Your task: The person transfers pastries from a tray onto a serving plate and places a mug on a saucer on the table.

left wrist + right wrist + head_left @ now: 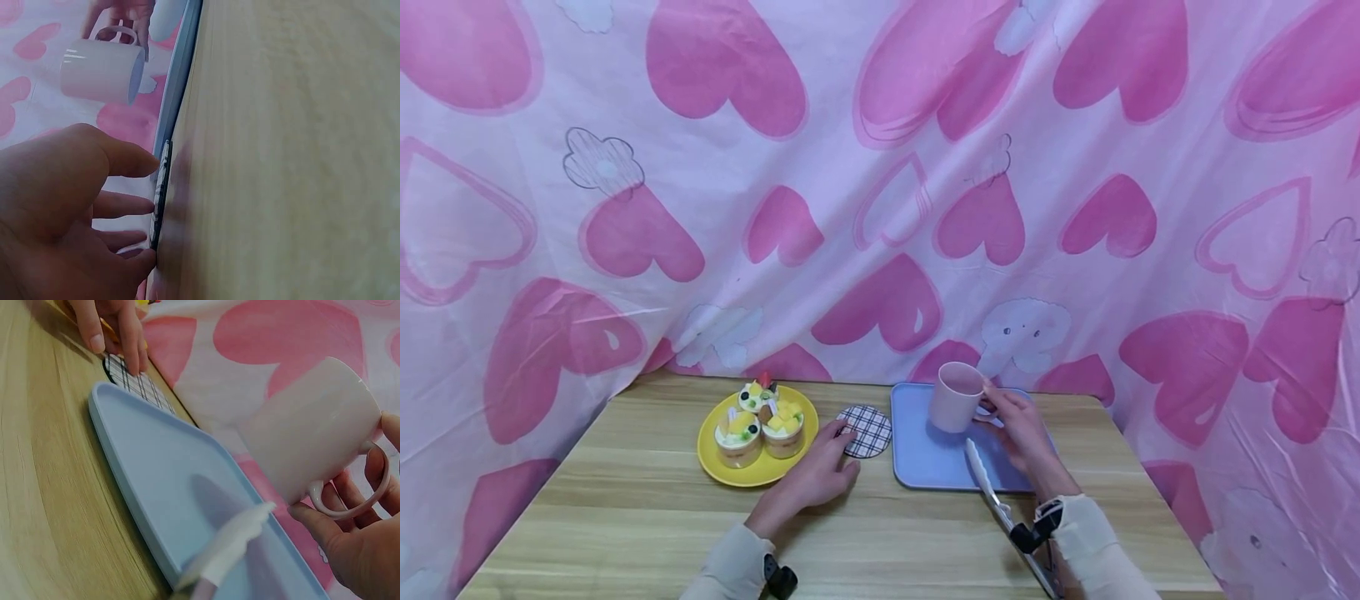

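My right hand (1017,422) grips a pale pink mug (956,398) by its handle, the mug hanging over a light blue tray (917,465). In the right wrist view, the mug (319,431) casts a shadow on the tray's surface, and fingers (340,540) wrap the handle. My left hand (822,467) has its fingertips right at the left edge of a round plaid coaster (867,431), which lies flat on the table beside the tray. From the left wrist, the thumb and fingers look loosely spread along the coaster's face (160,187).
A yellow plate (715,468) with several fruit-topped dessert cups (739,442) stands left of the coaster. Metal tongs (1000,510) with whitish tips reach over the tray's front edge, partly under the right wrist. A pink heart-patterned curtain (880,208) hangs behind the wooden table (625,500).
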